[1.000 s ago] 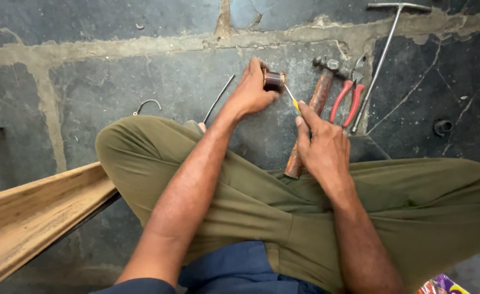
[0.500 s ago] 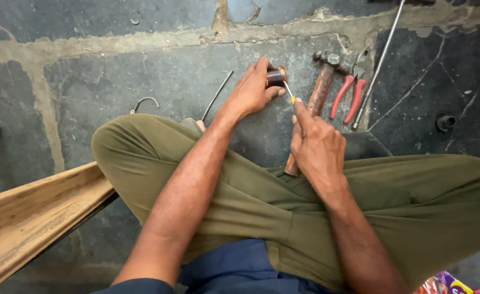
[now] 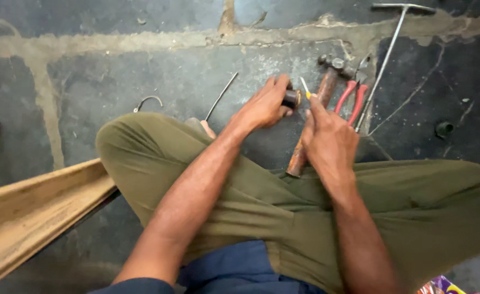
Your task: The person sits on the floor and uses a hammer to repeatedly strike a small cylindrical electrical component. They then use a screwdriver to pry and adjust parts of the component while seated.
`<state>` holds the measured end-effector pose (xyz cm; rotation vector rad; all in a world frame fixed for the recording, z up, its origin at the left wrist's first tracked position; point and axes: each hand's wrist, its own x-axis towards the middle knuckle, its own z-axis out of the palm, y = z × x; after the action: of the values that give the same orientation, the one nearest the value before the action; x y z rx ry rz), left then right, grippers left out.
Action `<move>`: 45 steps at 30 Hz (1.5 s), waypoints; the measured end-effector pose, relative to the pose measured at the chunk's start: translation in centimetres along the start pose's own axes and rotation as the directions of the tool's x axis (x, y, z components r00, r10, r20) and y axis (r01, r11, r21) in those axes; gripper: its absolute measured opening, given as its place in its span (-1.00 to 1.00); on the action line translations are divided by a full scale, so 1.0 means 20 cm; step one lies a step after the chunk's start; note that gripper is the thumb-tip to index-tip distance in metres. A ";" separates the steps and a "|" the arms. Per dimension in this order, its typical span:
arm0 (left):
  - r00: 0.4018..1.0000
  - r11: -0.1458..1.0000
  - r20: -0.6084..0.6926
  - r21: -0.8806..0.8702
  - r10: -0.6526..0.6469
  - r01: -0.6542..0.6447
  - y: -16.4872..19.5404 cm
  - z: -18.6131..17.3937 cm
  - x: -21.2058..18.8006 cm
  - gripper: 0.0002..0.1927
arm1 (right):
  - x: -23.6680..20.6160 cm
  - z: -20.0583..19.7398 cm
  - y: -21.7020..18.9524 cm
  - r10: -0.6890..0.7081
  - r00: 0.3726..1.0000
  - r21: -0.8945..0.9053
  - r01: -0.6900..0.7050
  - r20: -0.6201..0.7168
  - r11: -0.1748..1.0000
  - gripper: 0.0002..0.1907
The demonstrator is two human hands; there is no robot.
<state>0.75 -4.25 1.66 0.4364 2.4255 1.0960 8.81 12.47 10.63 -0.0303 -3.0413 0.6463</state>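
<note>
I sit cross-legged on a dark stone floor in olive trousers. My left hand [image 3: 266, 103] grips a small dark cylindrical part [image 3: 291, 98] with a brass-coloured end, held above the floor. My right hand [image 3: 327, 136] holds a thin yellow-handled screwdriver [image 3: 305, 90], its tip pointing up beside the part's end. Both hands meet just in front of my knees. A wooden-handled hammer [image 3: 313, 117] lies on the floor directly under my right hand, partly hidden by it.
Red-handled pliers [image 3: 352, 98] lie right of the hammer, next to a long metal T-handled rod [image 3: 388, 51]. A thin metal rod [image 3: 221, 97] and a wire hook [image 3: 147, 101] lie to the left. A wooden moulding [image 3: 30, 209] crosses the lower left. A colourful wrapper [image 3: 440, 286] shows at bottom right.
Both hands have stayed together on the small part. My right hand has shifted slightly, bringing the screwdriver closer against the part's end. The tools on the floor have not moved.
</note>
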 end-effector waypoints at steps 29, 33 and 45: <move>0.944 0.924 -0.183 0.322 0.273 -0.204 0.09 -0.02 -0.03 -0.63 | -0.09 -0.03 -0.03 -0.122 0.988 -0.322 0.148 0.099 0.935 -0.59; 0.928 0.900 -0.181 0.359 0.325 -0.245 0.06 -0.03 -0.02 -0.68 | -0.03 -0.05 0.12 -0.022 0.998 0.199 0.011 0.054 0.980 -0.70; 0.954 0.945 -0.092 0.188 0.287 -0.266 -0.05 -0.11 0.07 -0.50 | 0.05 -0.06 0.15 -0.093 0.992 0.197 0.075 0.080 0.978 -0.71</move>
<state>-1.74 -5.67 1.86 0.8124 2.6346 1.0495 7.92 15.64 10.57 0.1352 -3.0267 0.9570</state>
